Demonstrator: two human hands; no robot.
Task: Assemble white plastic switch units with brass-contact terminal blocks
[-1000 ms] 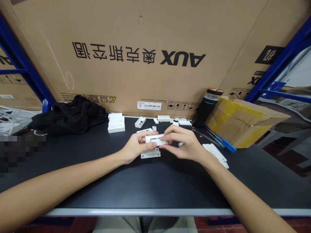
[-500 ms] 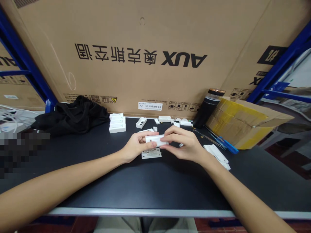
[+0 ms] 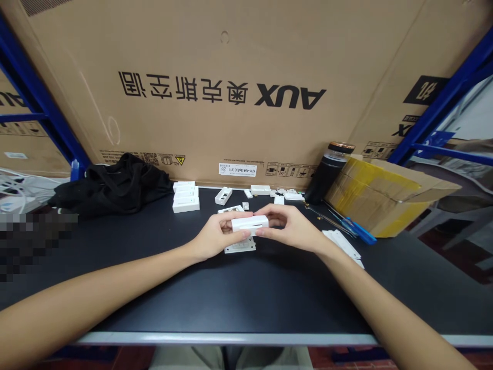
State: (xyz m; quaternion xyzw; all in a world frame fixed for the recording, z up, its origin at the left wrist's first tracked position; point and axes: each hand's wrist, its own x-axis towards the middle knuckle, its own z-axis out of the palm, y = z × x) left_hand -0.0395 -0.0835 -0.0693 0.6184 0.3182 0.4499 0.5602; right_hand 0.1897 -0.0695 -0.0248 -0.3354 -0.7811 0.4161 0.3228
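Observation:
Between my two hands is a small white rectangular housing, held level above the table. My left hand (image 3: 213,237) grips the left end of the white housing (image 3: 249,223), thumb on its near side. At the right end, the fingers and thumb of my right hand (image 3: 291,226) are closed on it too. Just below and behind it lies a white plate with holes (image 3: 240,246), partly covered by the hands. Another open white shell (image 3: 230,209) rests beyond my left fingers.
Stacked white housings (image 3: 186,198) stand at the back left beside a black cloth (image 3: 115,185). White parts (image 3: 261,190) line the back edge. To the right are a black bottle (image 3: 326,174), a taped carton (image 3: 385,192), a blue screwdriver (image 3: 362,232) and white strips (image 3: 342,243).
The white housing has been turned so that a slotted side faces me. My right hand has shifted its grip, its thumb now on the near side.

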